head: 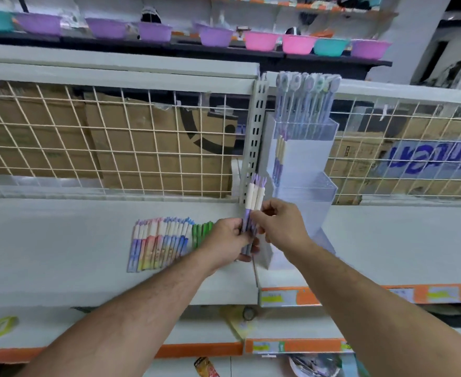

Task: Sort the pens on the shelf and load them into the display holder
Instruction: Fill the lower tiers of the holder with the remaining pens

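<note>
Purple pen bundle (254,195) held upright, gripped by left hand (230,240), pinched by right hand (279,224). Pen row (164,239) left of fingers; display holder (309,194) right.

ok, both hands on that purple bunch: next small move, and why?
Probably shift the purple pens right and lower them into the lower pocket of the display holder. The left hand and right hand grip them upright right beside it; that pocket looks empty, while the top pocket already holds pens.
</note>
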`<state>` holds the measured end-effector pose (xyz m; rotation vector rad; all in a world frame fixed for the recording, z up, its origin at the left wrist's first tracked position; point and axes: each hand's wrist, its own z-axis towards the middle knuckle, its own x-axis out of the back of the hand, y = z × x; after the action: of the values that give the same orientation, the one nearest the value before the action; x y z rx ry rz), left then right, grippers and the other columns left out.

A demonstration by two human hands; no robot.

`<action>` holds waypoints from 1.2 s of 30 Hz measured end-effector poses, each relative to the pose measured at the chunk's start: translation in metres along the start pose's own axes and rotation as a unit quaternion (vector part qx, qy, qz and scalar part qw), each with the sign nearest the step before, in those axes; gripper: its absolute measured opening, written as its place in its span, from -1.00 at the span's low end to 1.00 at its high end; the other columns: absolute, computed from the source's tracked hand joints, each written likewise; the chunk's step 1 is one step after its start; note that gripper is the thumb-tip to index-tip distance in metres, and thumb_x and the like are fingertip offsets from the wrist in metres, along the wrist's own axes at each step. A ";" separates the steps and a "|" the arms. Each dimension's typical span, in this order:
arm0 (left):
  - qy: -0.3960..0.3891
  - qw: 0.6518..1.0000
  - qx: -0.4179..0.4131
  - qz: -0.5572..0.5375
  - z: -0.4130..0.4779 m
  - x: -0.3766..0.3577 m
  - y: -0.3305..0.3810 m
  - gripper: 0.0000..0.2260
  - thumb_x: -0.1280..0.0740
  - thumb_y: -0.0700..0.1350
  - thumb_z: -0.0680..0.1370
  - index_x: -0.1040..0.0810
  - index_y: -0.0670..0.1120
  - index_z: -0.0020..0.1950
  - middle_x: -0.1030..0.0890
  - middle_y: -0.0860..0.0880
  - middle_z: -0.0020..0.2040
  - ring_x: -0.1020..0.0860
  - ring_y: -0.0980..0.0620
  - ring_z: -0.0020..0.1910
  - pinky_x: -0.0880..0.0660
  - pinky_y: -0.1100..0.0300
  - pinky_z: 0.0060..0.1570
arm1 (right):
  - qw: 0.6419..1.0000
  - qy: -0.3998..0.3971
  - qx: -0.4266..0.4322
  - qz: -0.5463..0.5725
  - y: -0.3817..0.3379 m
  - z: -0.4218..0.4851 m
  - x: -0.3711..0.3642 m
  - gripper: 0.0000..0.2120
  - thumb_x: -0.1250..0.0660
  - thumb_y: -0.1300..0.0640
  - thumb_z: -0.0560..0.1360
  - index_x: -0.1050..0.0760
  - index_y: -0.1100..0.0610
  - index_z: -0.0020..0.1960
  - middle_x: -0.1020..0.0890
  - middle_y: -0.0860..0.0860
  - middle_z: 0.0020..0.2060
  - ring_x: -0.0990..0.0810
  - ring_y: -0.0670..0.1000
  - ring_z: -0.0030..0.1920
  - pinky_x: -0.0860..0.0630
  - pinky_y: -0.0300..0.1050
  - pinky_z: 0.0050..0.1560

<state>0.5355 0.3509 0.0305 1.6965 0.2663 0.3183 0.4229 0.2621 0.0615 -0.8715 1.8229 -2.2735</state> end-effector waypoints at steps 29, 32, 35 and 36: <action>0.141 0.990 -0.005 -0.009 0.051 -0.098 -0.013 -0.86 -0.22 -0.20 0.63 -0.57 -0.08 0.01 -0.73 0.01 -0.10 -0.71 0.02 -0.07 -0.55 -0.11 0.18 | 0.995 0.006 0.094 -0.009 -0.045 0.123 0.098 -0.88 -0.37 0.12 0.59 -0.53 0.09 -0.12 -0.68 0.04 -0.23 -0.71 0.05 -0.15 -0.68 0.15 -0.06; 0.137 0.991 -0.006 0.003 0.050 -0.097 -0.013 -0.86 -0.23 -0.17 0.63 -0.58 -0.05 0.00 -0.72 0.04 -0.10 -0.71 0.05 -0.07 -0.54 -0.09 0.19 | 0.995 0.009 0.093 -0.014 -0.047 0.126 0.093 -0.86 -0.37 0.11 0.60 -0.51 0.07 -0.14 -0.68 0.04 -0.24 -0.71 0.04 -0.16 -0.68 0.15 -0.07; 0.129 0.992 -0.003 0.010 0.050 -0.097 -0.012 -0.87 -0.23 -0.16 0.64 -0.57 -0.04 0.02 -0.72 0.08 -0.11 -0.70 0.10 -0.08 -0.54 -0.05 0.18 | 0.994 0.015 0.100 -0.044 -0.049 0.129 0.093 -0.83 -0.37 0.09 0.60 -0.49 0.06 -0.16 -0.68 0.05 -0.22 -0.70 0.07 -0.16 -0.68 0.14 -0.08; 0.128 0.992 -0.002 0.010 0.050 -0.096 -0.011 -0.87 -0.23 -0.16 0.65 -0.57 -0.04 0.03 -0.72 0.09 -0.11 -0.70 0.11 -0.08 -0.54 -0.05 0.18 | 0.993 0.018 0.103 -0.054 -0.049 0.130 0.092 -0.82 -0.37 0.08 0.60 -0.48 0.05 -0.17 -0.68 0.06 -0.21 -0.69 0.07 -0.15 -0.68 0.14 -0.08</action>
<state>0.4635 0.2725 0.0071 1.6539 0.4375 0.5520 0.4225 0.1249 0.1565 -0.9191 1.5538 -2.5019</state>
